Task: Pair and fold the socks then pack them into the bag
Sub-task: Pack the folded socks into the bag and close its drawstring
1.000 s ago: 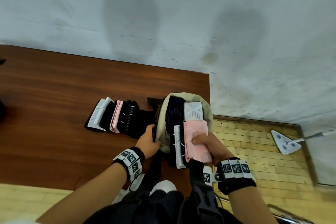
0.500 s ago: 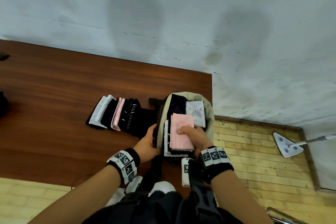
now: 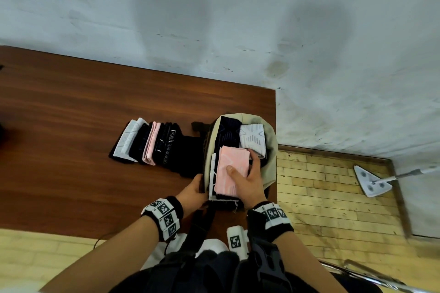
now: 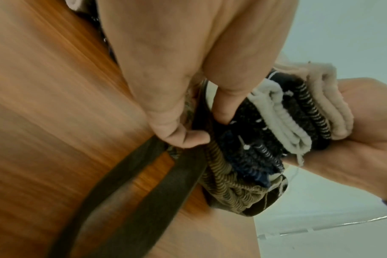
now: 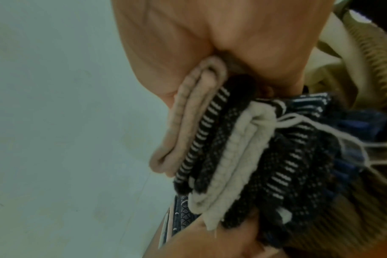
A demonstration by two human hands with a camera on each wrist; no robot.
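We hold the stack of folded socks, pink pair on top (image 3: pixel 232 171), at the near mouth of the beige fabric bag (image 3: pixel 270 150), lower centre of the frame. Right hand (image 3: pixel 247 181) clamps it, thumb on the pink face, fingers wrapped round the right edge. Left hand (image 3: pixel 194 191) pinches the bag's near-left rim, holding the mouth open. The stack's long axis runs toward the top of the frame, straight into the bag, so we judge the push goes forward, away from the right wrist. A white patterned pair (image 3: pixel 253 139) and dark ones already sit deep inside. More folded pairs (image 3: pixel 152 144) wait in a row on the brown wooden table (image 3: pixel 71 126), left of the bag, nearer our left hand.
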